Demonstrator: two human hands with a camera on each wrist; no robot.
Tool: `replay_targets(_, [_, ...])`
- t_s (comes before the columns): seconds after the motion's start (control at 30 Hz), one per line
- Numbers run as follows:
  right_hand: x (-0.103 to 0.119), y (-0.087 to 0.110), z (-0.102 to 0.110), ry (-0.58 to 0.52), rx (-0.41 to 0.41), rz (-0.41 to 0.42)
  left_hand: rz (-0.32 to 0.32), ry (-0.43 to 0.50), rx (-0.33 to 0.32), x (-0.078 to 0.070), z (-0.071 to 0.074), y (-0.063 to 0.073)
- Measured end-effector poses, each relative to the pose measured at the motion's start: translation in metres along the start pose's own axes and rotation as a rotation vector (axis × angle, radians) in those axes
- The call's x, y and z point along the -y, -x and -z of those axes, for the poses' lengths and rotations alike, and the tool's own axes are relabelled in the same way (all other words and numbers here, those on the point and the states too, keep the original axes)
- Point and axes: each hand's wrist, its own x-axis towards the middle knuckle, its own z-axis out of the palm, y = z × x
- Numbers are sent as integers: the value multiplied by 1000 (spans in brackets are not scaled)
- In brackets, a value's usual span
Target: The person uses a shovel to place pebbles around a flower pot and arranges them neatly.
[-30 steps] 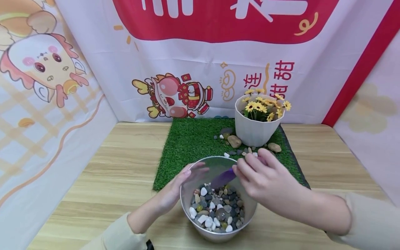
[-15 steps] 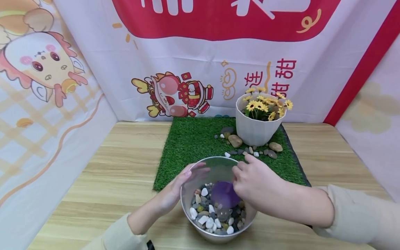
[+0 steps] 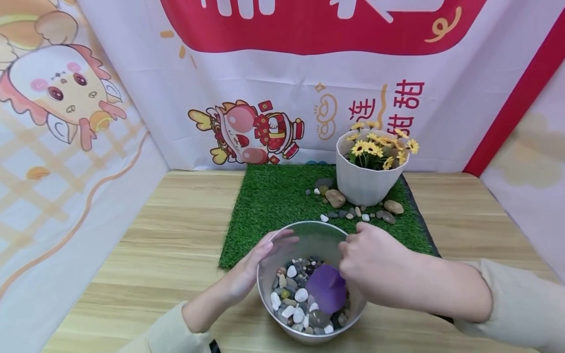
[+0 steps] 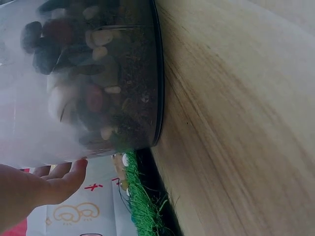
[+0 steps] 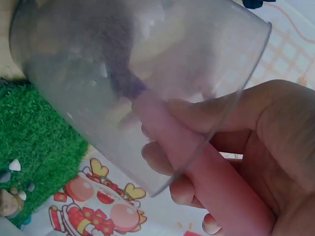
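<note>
Gripping the scoop (image 3: 327,288) by its handle (image 5: 231,191) in the curled right hand (image 3: 377,267), blade-down at the stones (image 3: 289,309) inside the bucket (image 3: 319,241). Probably light and stiff, best held by that handle. Touching the bucket's outer wall with the left hand (image 3: 249,267), loosely extended. Facing, beyond, mat (image 3: 273,206) and pot (image 3: 366,185).

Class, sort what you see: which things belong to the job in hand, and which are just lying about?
In the job:
- right hand, gripping the scoop
- left hand, against the clear bucket
- pebbles inside it

Apparently just about:
- flowerpot
- green mat
- stones on the mat
- printed backdrop
</note>
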Motion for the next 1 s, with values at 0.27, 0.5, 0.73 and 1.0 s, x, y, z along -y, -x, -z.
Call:
replay_targets(0.27, [11, -7, 6, 131, 21, 90, 28, -12, -3, -2, 1, -1])
replay_targets(0.5, [7, 1, 5, 54, 70, 54, 30, 15, 13, -1, 0, -2])
replay_targets(0.73, [10, 2, 5, 11, 99, 70, 37, 37, 24, 1, -1, -1])
replay_targets(1.0, [6, 5, 4, -96, -27, 58, -2, 4, 16, 0, 1, -3])
